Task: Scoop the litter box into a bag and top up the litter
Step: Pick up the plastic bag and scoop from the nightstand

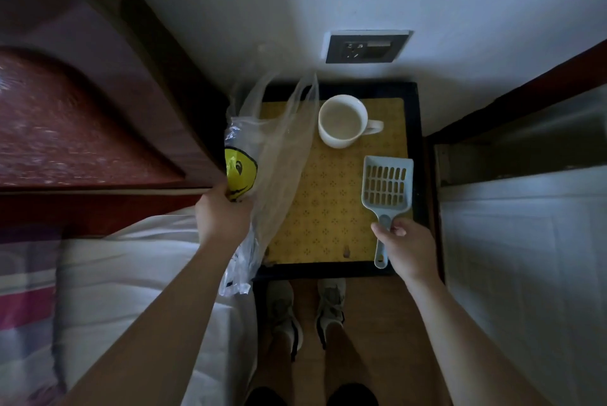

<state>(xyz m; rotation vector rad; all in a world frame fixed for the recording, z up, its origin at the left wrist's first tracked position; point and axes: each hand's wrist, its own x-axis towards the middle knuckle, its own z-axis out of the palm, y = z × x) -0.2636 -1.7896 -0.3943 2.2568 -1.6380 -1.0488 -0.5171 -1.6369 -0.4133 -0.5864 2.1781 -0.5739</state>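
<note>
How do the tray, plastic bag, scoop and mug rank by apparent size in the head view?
1. tray
2. plastic bag, held up nearer the camera
3. scoop and mug look about alike: the scoop longer, the mug rounder, so unranked

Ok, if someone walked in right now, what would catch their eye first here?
First, the clear plastic bag with a yellow smiley face, held up on the left by the left grip. Next, the pale blue slotted plastic scoop, its handle pinched by the right grip over the black-rimmed tray with a yellow patterned mat. A white ceramic mug stands at the tray's far end.
</note>
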